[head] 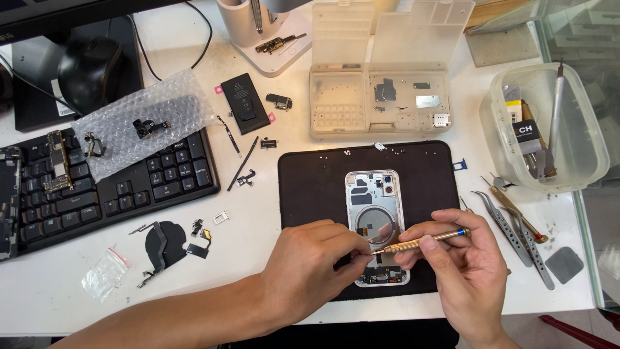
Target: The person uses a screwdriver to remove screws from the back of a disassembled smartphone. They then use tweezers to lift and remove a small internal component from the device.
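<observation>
An opened phone housing (374,207) with a round coil inside lies on a black work mat (310,174). My left hand (310,268) rests on the mat at the housing's lower left, fingertips pinched at its lower part; what they pinch is hidden. My right hand (462,262) grips a gold screwdriver (423,242) with a blue band, its tip pointing left onto the lower part of the housing beside my left fingertips.
Tweezers and probes (516,226) lie right of the mat, beside a clear tub of tools (549,129). A clear parts organiser (378,97) stands open behind. A black keyboard (116,187) under bubble wrap, a phone battery (245,103) and loose flex parts (168,245) lie left.
</observation>
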